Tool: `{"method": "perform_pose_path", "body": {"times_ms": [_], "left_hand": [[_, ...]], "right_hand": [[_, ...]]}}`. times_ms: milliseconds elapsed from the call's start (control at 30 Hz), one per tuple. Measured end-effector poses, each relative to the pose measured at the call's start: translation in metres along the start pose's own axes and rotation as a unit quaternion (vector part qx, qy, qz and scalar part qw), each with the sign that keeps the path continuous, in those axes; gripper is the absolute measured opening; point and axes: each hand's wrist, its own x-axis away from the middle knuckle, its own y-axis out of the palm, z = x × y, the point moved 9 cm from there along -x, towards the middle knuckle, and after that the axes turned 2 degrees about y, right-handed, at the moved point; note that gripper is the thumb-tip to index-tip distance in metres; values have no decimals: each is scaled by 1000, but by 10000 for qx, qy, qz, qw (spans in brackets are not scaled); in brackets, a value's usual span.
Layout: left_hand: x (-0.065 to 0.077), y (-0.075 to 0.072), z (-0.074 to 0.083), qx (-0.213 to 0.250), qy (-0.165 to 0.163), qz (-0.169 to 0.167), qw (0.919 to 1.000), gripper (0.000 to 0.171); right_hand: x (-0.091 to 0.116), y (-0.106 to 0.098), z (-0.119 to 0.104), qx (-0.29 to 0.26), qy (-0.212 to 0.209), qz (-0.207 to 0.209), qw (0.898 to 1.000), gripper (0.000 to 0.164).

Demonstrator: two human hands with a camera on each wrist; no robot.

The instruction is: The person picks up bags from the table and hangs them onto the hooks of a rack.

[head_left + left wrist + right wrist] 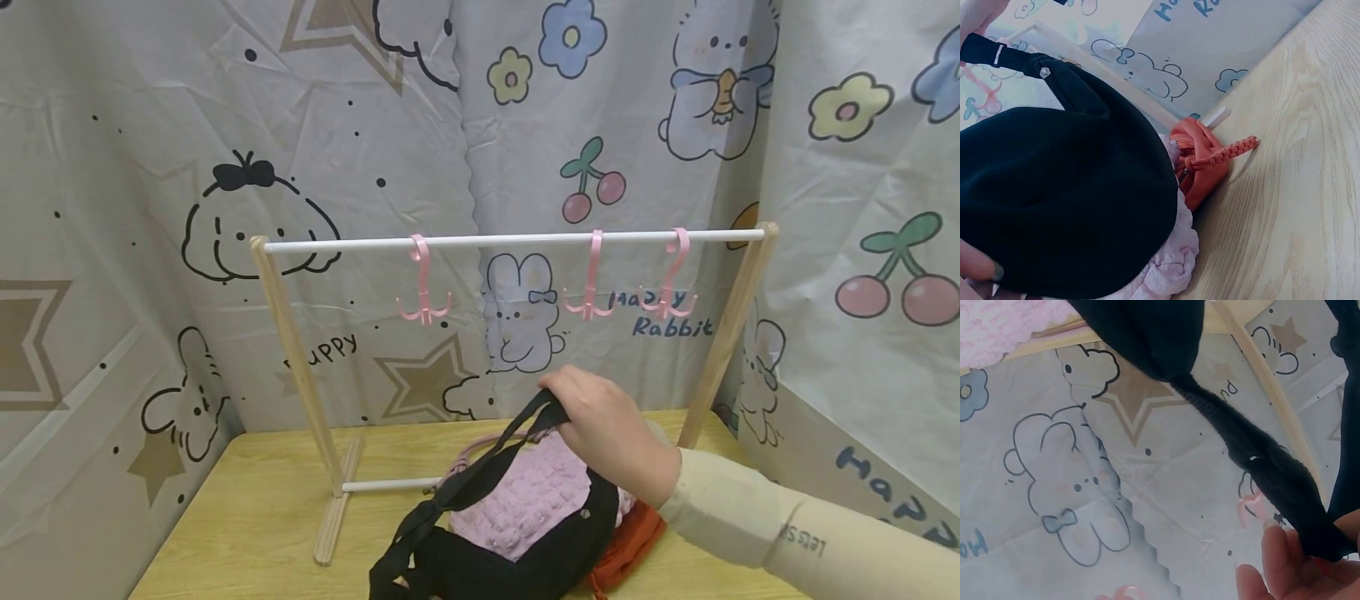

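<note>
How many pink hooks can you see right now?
3. All hang from the white rail: the left hook toward its left end, the middle hook right of centre, the right hook nearest its right end. The bags could hide others.

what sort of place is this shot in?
Probably an indoor tabletop staging spot, perhaps a home or studio corner: light cartoon-printed fabric curtains hang behind a yellowish wood-grain table, and a pale wooden rack with a white rail stands on it.
</note>
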Motion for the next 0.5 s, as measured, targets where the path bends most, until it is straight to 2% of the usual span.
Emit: {"method": "perform_pose_path", "body": {"times_ms": [100, 200, 233, 267, 300, 333, 400, 433, 500], "left_hand": [[0, 0, 1, -118, 69, -68, 9999, 34], [4, -2, 3, -313, 278, -188, 9989, 38], [7, -2, 5, -523, 454, -274, 9972, 39], [11, -1, 8, -785, 761, -406, 9932, 39], [16, 0, 12, -983, 1156, -497, 9872, 40], [21, 2, 16, -1217, 1614, -587, 9776, 46], [31, 11, 25, -1540, 2275, -681, 9591, 63], [37, 20, 31, -1723, 2624, -688, 9469, 72], [45, 50, 45, -1823, 3105, -609, 9310, 86]], "right_hand": [[-5, -4, -2, 233, -93, 123, 9996, 35], [-9, -8, -4, 487, -158, 279, 9983, 33], [-11, -10, -4, 557, -174, 320, 9978, 31], [-12, -11, -4, 606, -188, 355, 9974, 29], [-13, -12, -4, 645, -197, 379, 9970, 28], [-14, -13, -4, 676, -198, 385, 9968, 27], [-17, -14, -3, 715, -182, 386, 9965, 23], [-18, -15, -3, 719, -163, 375, 9966, 22], [-21, -16, -1, 755, -128, 328, 9965, 22]]}}
